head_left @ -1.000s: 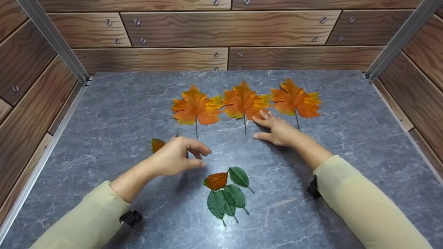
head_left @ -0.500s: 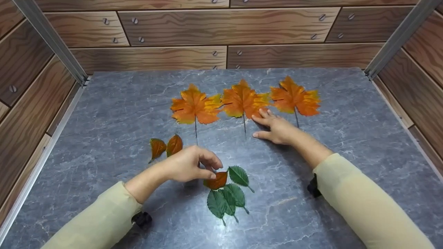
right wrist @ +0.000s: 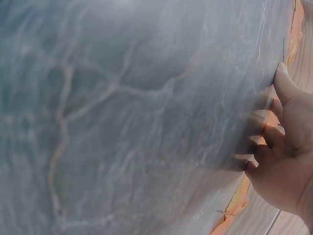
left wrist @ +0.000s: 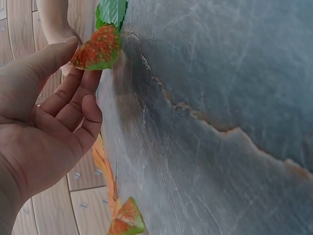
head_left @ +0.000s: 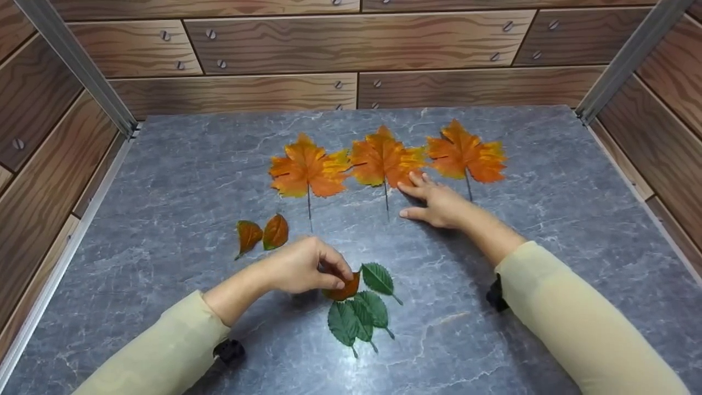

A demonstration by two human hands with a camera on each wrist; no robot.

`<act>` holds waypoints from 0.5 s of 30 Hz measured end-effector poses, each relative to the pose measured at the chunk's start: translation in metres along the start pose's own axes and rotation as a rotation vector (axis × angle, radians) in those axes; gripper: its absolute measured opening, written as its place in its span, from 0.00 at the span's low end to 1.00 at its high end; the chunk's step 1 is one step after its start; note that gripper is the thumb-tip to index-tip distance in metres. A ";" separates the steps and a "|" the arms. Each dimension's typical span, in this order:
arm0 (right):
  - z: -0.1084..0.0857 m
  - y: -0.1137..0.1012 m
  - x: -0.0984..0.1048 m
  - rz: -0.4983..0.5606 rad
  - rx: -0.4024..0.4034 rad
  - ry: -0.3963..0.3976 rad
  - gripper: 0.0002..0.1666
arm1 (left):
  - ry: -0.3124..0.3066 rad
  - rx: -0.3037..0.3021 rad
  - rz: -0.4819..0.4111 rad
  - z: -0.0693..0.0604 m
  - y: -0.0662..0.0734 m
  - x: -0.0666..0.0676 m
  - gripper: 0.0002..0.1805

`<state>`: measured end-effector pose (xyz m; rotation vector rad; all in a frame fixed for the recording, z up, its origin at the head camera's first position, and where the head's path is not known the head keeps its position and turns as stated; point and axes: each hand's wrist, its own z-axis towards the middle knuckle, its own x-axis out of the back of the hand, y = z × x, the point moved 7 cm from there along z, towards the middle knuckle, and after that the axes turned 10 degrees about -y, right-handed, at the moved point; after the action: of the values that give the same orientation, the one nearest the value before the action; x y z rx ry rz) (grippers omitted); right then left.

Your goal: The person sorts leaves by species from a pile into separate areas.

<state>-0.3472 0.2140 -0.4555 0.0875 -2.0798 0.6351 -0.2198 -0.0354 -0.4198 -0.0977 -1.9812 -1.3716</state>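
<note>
My left hand (head_left: pixel 304 267) pinches a small red-brown leaf (head_left: pixel 346 289) between thumb and fingers, beside the green leaves. In the left wrist view this leaf (left wrist: pixel 100 49) shows a speckled red face with a green edge. My right hand (head_left: pixel 441 206) rests with spread fingers at the lower right edge of the middle orange maple leaf (head_left: pixel 384 156). The right wrist view shows that hand (right wrist: pixel 288 142) with its fingertips down at the table surface. Two more red-brown leaves, one at the left (head_left: pixel 249 237) and one beside it (head_left: pixel 276 231), lie beyond my left wrist.
Another maple leaf (head_left: pixel 308 167) lies to the left of the middle one, and a third (head_left: pixel 466 152) to its right. Several green serrated leaves (head_left: pixel 378 278) lie close together near the table's middle. Wood-patterned panels (head_left: pixel 356 44) wall the grey marbled table (head_left: pixel 181 164).
My left hand has moved right and toward me, from near the two red-brown leaves to the third, and now pinches it. The right hand stays in place.
</note>
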 end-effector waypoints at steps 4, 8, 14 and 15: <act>0.000 0.000 0.001 0.001 -0.002 -0.005 0.47 | -0.004 0.004 0.002 0.001 -0.001 -0.001 0.08; 0.000 -0.001 0.001 -0.002 -0.003 -0.010 0.47 | -0.010 0.011 0.005 0.002 -0.001 -0.002 0.09; 0.000 0.000 0.000 -0.001 -0.005 -0.013 0.47 | -0.010 -0.015 0.020 0.003 0.001 -0.003 0.09; 0.000 0.000 0.000 0.000 -0.005 -0.013 0.46 | -0.008 -0.015 0.020 0.002 0.001 -0.003 0.09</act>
<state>-0.3472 0.2139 -0.4554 0.0888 -2.0935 0.6311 -0.2184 -0.0322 -0.4206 -0.1299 -1.9721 -1.3757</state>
